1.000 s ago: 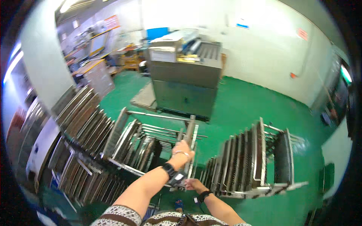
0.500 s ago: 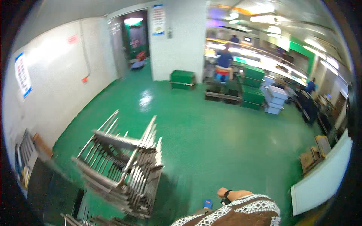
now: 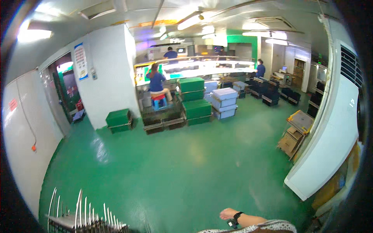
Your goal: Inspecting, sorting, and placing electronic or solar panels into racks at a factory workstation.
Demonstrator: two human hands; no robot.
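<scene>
My right hand (image 3: 228,213) hangs low over the green floor (image 3: 182,167), at the bottom edge and right of the middle. A black strap (image 3: 237,215) with a small dark device circles its wrist, below a brown and white patterned sleeve (image 3: 268,226). I make out nothing held in it, but its fingers are too small and blurred to read. My left hand is outside the picture. Nearest on the left stands a metal rack (image 3: 83,222) with upright thin rods, cut off by the lower edge.
Green crates (image 3: 193,110), pale blue bins (image 3: 224,101) and another green crate (image 3: 119,119) stand ahead. A person (image 3: 157,83) sits on a stool by a lit workbench (image 3: 202,70). To the right are a cart with boxes (image 3: 293,136) and a tall white air-conditioner unit (image 3: 326,147).
My view has turned right and lifted. The rack has slid down to the lower left, while the crates and workbench have shifted left. My right hand remains low.
</scene>
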